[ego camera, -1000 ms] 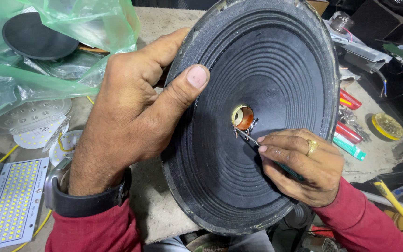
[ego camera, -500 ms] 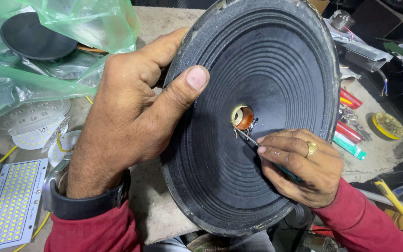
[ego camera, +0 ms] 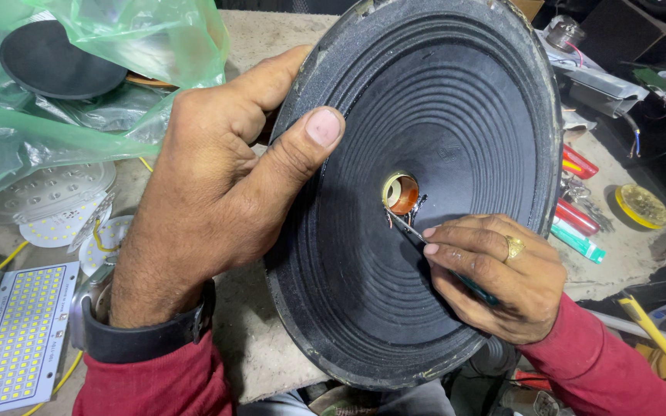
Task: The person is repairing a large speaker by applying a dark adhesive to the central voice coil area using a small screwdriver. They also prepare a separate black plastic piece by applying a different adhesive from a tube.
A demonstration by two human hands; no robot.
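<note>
A large black speaker cone (ego camera: 441, 115) stands tilted on its edge at the middle of the view. At its centre is a copper-coloured voice coil opening (ego camera: 401, 193) with thin wires beside it. My left hand (ego camera: 225, 185) grips the cone's left rim, thumb pressed on the ribbed face. My right hand (ego camera: 495, 273), with a gold ring, rests on the cone's lower right and holds a thin metal tool (ego camera: 406, 226) whose tip touches the wires just below the coil opening.
A green plastic bag (ego camera: 79, 85) covering a round black disc (ego camera: 55, 62) lies at the upper left. White LED panels (ego camera: 21, 331) and round LED boards (ego camera: 55, 200) sit at the left. Red and green pens (ego camera: 580, 223) and a yellow tin (ego camera: 641, 206) lie to the right.
</note>
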